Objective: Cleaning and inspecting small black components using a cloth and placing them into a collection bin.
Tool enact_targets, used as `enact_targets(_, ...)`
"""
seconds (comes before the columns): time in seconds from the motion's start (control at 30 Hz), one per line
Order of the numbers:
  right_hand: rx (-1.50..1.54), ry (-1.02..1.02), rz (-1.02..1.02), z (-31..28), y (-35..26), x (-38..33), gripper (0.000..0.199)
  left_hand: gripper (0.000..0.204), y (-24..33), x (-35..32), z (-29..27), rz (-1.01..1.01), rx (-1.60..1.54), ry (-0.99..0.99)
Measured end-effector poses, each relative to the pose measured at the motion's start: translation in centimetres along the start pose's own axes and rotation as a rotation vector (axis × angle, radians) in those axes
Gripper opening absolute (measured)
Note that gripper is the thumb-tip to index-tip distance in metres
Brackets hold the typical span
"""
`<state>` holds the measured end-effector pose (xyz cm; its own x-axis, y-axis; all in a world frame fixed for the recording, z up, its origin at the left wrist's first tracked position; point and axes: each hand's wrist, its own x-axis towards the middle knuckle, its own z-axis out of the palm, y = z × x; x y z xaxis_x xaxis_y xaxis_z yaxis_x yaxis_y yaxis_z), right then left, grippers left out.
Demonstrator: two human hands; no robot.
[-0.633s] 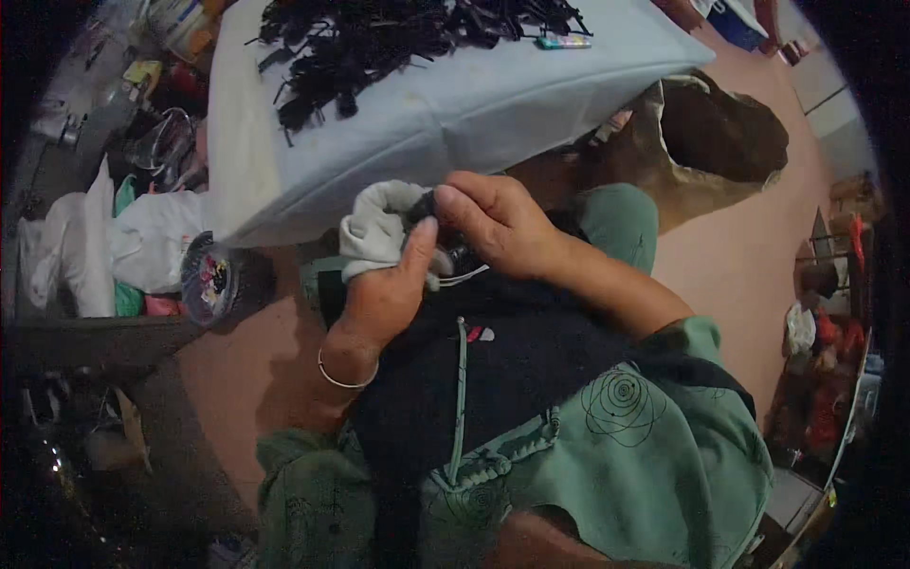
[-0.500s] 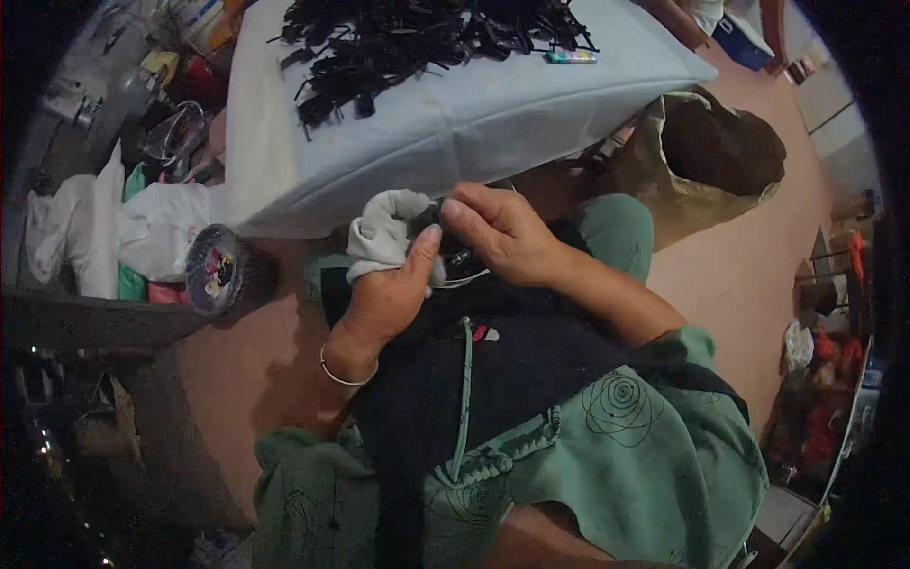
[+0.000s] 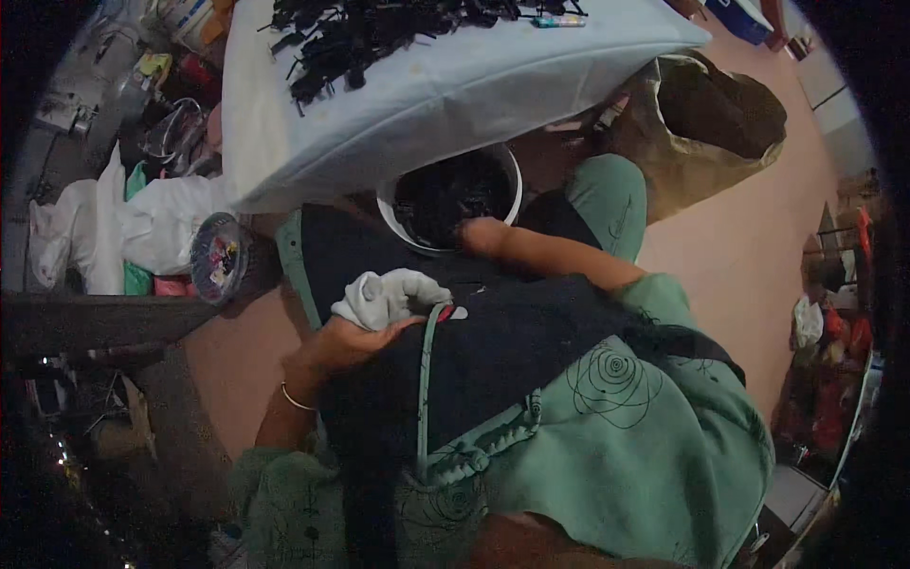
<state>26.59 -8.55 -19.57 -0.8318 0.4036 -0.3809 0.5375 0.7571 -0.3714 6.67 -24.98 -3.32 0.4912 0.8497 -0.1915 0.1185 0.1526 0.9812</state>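
My left hand (image 3: 353, 341), with a bangle at the wrist, is closed around a bunched whitish-grey cloth (image 3: 372, 298) in front of my dark apron (image 3: 512, 332). My right hand (image 3: 485, 235) reaches over the near rim of a round white bucket (image 3: 517, 194). Its fingers dip among the dark pieces (image 3: 445, 194) inside, so what they do there is hidden. Those pieces are black and too dim to tell apart. The bucket stands between my knees, partly under the overhanging white cover of the table.
A white-covered table (image 3: 398, 123) ahead bears a heap of thin black parts (image 3: 351, 47) and a small colourful tube (image 3: 559, 21). A clear basket (image 3: 213, 261) and white bags (image 3: 171, 223) stand at left. A wide brown sack (image 3: 701, 190) sits open at right.
My right hand has left the cloth and gone down into the bucket, which now shows. The left hand has drawn the cloth lower and nearer to me.
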Motion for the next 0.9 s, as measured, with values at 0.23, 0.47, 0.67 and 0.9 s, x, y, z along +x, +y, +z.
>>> enact_targets(0.23, 0.041, -0.191, 0.013, 13.9, 9.1, 4.4, 0.026, 0.031, 3.5, 0.9, 2.3, 0.177, 0.063, 0.205)
enact_targets(0.47, 0.091, -0.407, -0.013, 21.2, 10.8, 12.9, 0.026, 0.034, 3.7, 1.2, 2.1, 0.004, -0.212, 0.229)
enact_targets(0.67, 0.023, -0.175, -0.015, 5.3, 2.4, 0.8, 0.025, 0.024, 2.9, 2.5, 2.4, 0.102, -0.248, 0.429)
enact_targets(0.9, 0.022, -0.191, 0.035, 1.8, -0.2, -0.5, 0.025, 0.024, 1.5, 2.1, 2.3, 0.011, -0.105, 0.578)
